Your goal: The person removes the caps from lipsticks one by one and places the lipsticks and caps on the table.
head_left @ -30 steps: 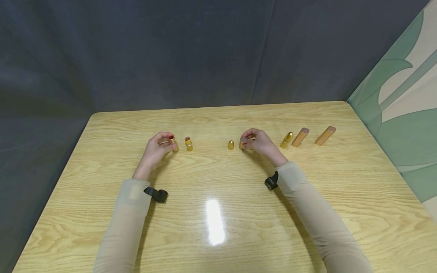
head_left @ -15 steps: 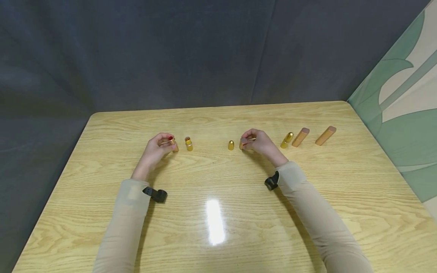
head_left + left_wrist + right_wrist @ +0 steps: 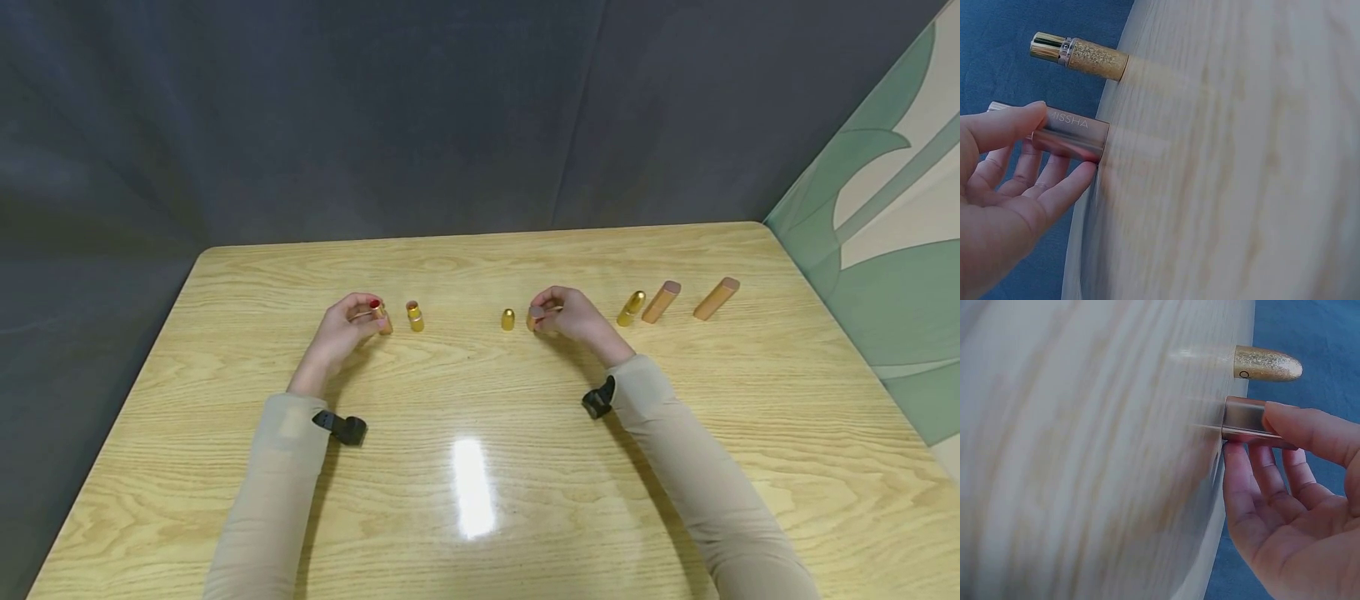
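My left hand (image 3: 341,329) grips a rose-gold lipstick base (image 3: 1079,131) lettered MISSHA, thumb on one side and fingers on the other. It stands upright on the table, with dark red showing at its top in the head view. Beside it, to the right, is an uncapped gold lipstick base (image 3: 416,317) with a glittery lower part. A rose-gold lipstick cap (image 3: 1245,419) is pinched between the thumb and fingers of my right hand (image 3: 576,317), its end at the tabletop. Just left of that cap stands a rounded, glittery gold cap (image 3: 1266,364).
To the right of my right hand stand a closed gold lipstick (image 3: 631,308) and two rose-gold lipsticks (image 3: 662,302). All share one wooden table (image 3: 540,450), backed by a dark cloth (image 3: 390,125). A leaf-patterned panel (image 3: 907,317) borders the right side.
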Motion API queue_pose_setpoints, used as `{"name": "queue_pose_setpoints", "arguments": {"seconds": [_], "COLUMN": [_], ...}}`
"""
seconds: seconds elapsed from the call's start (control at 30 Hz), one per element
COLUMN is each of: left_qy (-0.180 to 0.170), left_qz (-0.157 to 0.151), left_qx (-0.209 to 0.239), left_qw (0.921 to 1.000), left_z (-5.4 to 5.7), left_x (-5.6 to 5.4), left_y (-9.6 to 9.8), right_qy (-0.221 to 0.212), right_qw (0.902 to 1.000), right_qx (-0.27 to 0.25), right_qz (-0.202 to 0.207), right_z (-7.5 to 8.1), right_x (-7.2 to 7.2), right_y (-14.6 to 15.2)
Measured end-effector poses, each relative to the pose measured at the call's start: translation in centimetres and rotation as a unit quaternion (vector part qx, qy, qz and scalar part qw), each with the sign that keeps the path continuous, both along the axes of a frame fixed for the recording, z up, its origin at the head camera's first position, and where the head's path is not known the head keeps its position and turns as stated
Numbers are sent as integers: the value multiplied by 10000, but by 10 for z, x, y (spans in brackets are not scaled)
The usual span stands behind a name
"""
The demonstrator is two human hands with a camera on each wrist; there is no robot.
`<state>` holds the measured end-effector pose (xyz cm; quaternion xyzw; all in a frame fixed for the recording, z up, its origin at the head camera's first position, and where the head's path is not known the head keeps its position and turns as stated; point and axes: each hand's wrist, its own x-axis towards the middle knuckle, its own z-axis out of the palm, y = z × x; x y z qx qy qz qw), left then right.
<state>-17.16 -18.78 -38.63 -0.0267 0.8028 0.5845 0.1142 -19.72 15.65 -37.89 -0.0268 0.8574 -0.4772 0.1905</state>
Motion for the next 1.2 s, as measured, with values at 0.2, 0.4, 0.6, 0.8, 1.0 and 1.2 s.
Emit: {"name": "queue_pose_setpoints", "arguments": {"seconds": [0.2, 0.4, 0.6, 0.8, 1.0, 1.2], "left_qy": [-37, 1, -45, -56, -45, -72], "left_qz": [47, 5, -8, -3, -18, -4], "left_qx": [14, -21, -54, -49, -40, -5], "left_qw": [10000, 10000, 10000, 10000, 10000, 10000], "left_z": [0, 0, 1, 1, 0, 0], "left_x": [0, -1, -2, -2, -2, 0], "left_y": [0, 0, 0, 0, 0, 0], "right_qy": [-62, -108, -178, -66, 59, 372], "right_qw": [10000, 9999, 9993, 9991, 9991, 9985], "right_qx": [-19, -85, -317, -404, -341, -272], "right_qz": [2, -19, 0, 143, 261, 297], "right_z": [0, -1, 0, 6, 12, 23], "right_x": [-1, -2, -3, 0, 4, 9], "right_y": [0, 1, 2, 4, 7, 14]}}
